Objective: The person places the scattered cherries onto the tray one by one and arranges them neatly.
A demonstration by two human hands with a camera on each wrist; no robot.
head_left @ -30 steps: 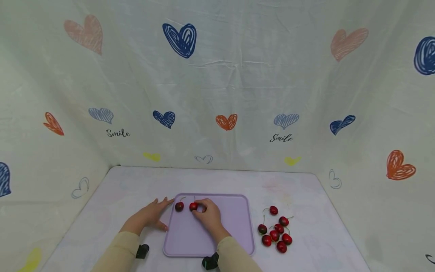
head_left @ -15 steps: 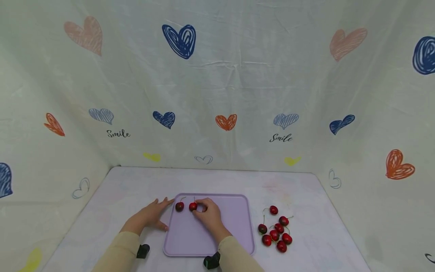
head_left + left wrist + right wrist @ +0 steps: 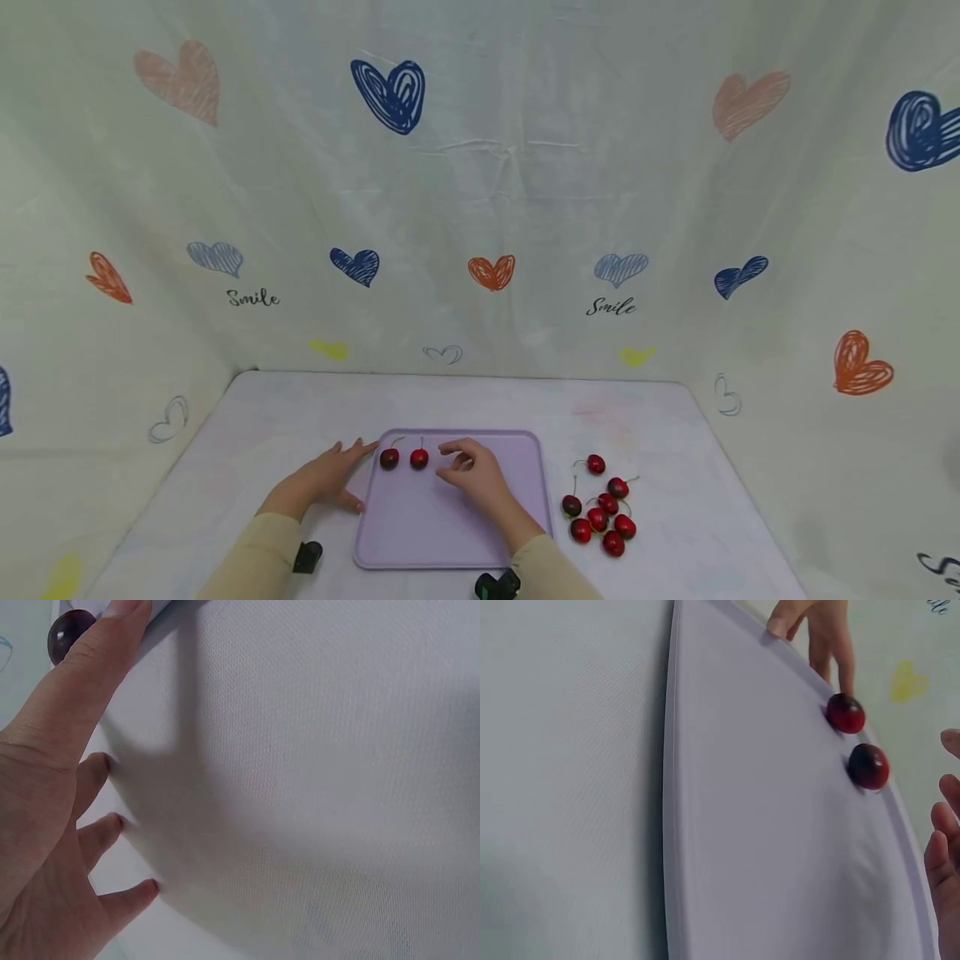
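Two dark red cherries with stems sit side by side in the far left corner of a light purple tray (image 3: 450,525): a left cherry (image 3: 389,459) and a right cherry (image 3: 419,458). My right hand (image 3: 480,479) hovers over the tray just right of them, thumb and fingers apart, holding nothing. Spread along the tray's left edge is my left hand (image 3: 326,482), its fingers reaching to the far left corner and its thumb at the rim. In the left wrist view the thumb (image 3: 82,682) overlaps one cherry, and the other fingers are extended.
Several more cherries (image 3: 597,519) lie in a loose group on the white table (image 3: 675,467), right of the tray. A pale curtain (image 3: 525,208) printed with hearts hangs behind and at both sides. Black wrist cameras (image 3: 307,557) sit near the sleeves.
My right hand has let go of the right cherry, opened its fingers and drawn back to the right. That cherry stays upright on the tray. My left hand keeps its place at the edge.
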